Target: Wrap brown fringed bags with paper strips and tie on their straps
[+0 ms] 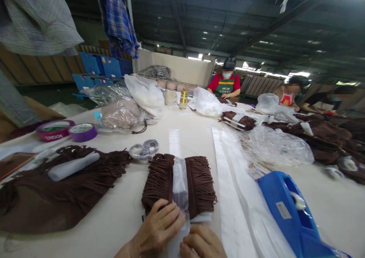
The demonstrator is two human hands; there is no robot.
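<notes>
In front of me a dark brown fringed suede-like piece (201, 185), folded into a bundle, lies on the table with fringes out to both sides. A translucent plastic strip (180, 182) runs lengthwise over its middle. My left hand (159, 227) presses bent, closed fingers on the strip and the bundle's near edge; its thumb is hidden. Just right of it, my right hand (203, 242) is curled at the strip's near end, its fingertips closed against it. A white sheet edge shows under the bundle. Beyond it lies a pale printed strip (174, 142).
Left are a larger brown fringed piece (42, 197) with a white roll (73, 166), a purple tape roll (82, 132) and grey coiled cords (144, 148). Right are long white strips (228, 189) and a blue tape dispenser (288, 208). A co-worker (226, 83) works across the table.
</notes>
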